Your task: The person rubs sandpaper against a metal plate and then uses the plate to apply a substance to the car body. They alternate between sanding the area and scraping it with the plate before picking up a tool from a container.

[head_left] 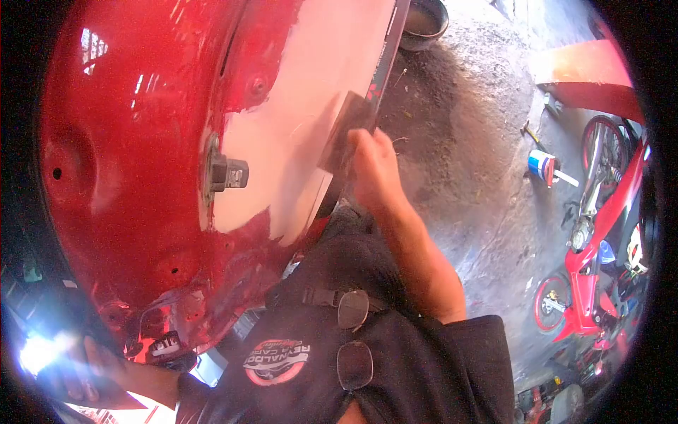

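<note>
My right hand (374,166) is closed on a flat, dark brown sanding block (345,132). The block rests against the beige-coated patch (275,148) of a red car panel (141,162), close to its dark lower edge. At the lower left, my left hand (88,371) is closed round a lit lamp (39,355), whose glare hides part of the fingers and the lamp's body. A dark latch (229,173) sticks out of the panel between the red paint and the beige area.
A round dark basin (424,25) stands on the rough floor (452,134). To the right are a blue-and-white can (542,166), a hammer (531,134) and a red motorcycle (583,268). A red panel (590,74) is at the upper right. Sunglasses (354,365) hang on my dark shirt.
</note>
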`<state>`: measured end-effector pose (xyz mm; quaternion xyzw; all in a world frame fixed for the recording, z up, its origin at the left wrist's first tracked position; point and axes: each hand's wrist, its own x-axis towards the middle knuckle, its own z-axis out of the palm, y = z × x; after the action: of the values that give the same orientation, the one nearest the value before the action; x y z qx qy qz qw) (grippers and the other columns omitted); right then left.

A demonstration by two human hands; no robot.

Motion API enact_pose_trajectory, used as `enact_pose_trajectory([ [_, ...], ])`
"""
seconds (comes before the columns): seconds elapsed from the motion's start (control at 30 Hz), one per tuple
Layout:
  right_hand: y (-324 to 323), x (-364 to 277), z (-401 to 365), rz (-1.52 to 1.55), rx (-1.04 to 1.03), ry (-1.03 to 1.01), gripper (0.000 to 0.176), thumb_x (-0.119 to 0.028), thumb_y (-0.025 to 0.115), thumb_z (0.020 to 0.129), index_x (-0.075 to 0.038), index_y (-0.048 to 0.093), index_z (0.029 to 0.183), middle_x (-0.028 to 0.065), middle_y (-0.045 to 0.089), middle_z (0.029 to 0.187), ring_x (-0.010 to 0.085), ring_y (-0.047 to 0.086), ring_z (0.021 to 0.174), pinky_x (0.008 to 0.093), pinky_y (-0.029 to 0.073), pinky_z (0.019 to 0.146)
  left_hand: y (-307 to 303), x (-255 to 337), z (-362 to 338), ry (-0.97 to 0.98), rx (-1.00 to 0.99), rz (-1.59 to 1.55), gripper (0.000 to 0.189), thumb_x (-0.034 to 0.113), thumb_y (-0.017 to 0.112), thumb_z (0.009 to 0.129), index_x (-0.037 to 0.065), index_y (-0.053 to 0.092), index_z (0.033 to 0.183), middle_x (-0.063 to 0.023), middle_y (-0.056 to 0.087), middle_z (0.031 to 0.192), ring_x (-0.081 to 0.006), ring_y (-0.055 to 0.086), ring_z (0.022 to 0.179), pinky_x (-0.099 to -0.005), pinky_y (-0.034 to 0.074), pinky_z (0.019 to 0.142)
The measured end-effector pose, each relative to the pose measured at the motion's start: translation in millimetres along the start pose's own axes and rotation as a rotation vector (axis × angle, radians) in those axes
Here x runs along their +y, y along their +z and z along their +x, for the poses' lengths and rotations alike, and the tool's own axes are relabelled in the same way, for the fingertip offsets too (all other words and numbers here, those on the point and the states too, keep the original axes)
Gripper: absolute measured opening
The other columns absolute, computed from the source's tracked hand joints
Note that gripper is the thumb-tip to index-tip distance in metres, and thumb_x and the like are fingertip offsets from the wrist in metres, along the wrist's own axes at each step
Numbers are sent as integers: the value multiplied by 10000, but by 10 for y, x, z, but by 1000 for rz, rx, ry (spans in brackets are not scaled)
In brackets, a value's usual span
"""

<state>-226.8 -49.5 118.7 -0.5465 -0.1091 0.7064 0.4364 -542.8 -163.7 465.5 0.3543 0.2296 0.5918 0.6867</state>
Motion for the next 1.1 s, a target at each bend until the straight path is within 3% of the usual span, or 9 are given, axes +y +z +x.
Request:
enact_pose_trajectory([
  [0.27, 277, -466, 30, -159, -80, 42, 286, -150, 541, 834, 71, 614, 999, 55, 617, 808, 135, 565, 698, 304, 447, 620, 35, 19, -11, 5, 6, -5, 315, 302, 384, 1007, 40, 559, 1005, -67, 569, 802, -162, 545, 618, -321, 455, 553],
  [0.37, 405, -287, 198, -23, -105, -96, 388, -117, 450, 833, 109, 588, 1118, 107, 580, 766, 219, 552, 653, 370, 482, 614, 34, 28, 8, 6, 9, -4, 314, 302, 386, 1006, 40, 560, 1007, -67, 569, 804, -163, 545, 621, -322, 456, 555],
  [0.57, 635, -60, 32, -471, 0, -620, 499, -103, 554, 794, 141, 514, 1228, 289, 505, 1034, 395, 518, 982, 444, 431, 905, -20, 24, 10, 6, 17, 3, 312, 302, 390, 1006, 41, 560, 1011, -67, 571, 808, -164, 547, 627, -323, 458, 558],
  [0.6, 681, -54, -75, -505, 7, -654, 480, -93, 572, 814, 91, 535, 1256, 196, 508, 1093, 281, 543, 1025, 354, 453, 879, -15, 32, 13, 9, 14, 3, 312, 302, 391, 1006, 41, 561, 1011, -67, 571, 809, -164, 547, 628, -323, 458, 558],
  [0.83, 587, 52, -632, -411, -224, -646, 576, -11, 553, 767, 68, 468, 1332, 230, 484, 1155, 316, 504, 1114, 357, 418, 945, 43, 107, 12, 18, 0, 14, 311, 303, 395, 1005, 41, 562, 1016, -67, 573, 814, -166, 548, 635, -325, 461, 562],
  [0.87, 506, 167, -632, -406, -225, -724, 468, -26, 509, 812, 61, 504, 1272, 166, 552, 1033, 272, 566, 988, 352, 469, 830, 56, 109, 3, 18, -1, 20, 310, 303, 396, 1005, 41, 562, 1016, -67, 573, 815, -166, 549, 636, -325, 461, 562],
  [1.03, -47, 498, -275, -266, -35, -266, 237, -116, 424, 890, 0, 570, 1037, 7, 550, 781, 136, 551, 668, 303, 480, 603, 78, 41, 16, 21, 17, 25, 309, 303, 399, 1004, 41, 563, 1019, -68, 574, 818, -167, 550, 641, -326, 463, 565],
  [1.07, -115, 607, -69, -242, 40, -90, 326, -179, 437, 884, 74, 558, 1051, 182, 618, 868, 261, 592, 795, 399, 487, 720, 70, 35, 23, 22, 17, 26, 309, 303, 400, 1004, 41, 563, 1020, -68, 575, 819, -167, 550, 642, -326, 463, 565],
  [1.1, -62, 504, -17, -74, 57, -114, 310, -151, 422, 877, 64, 567, 1046, 147, 606, 831, 224, 574, 745, 394, 486, 681, 65, 24, 34, 18, 16, 29, 309, 303, 400, 1004, 41, 563, 1021, -68, 575, 820, -167, 550, 643, -326, 464, 566],
])
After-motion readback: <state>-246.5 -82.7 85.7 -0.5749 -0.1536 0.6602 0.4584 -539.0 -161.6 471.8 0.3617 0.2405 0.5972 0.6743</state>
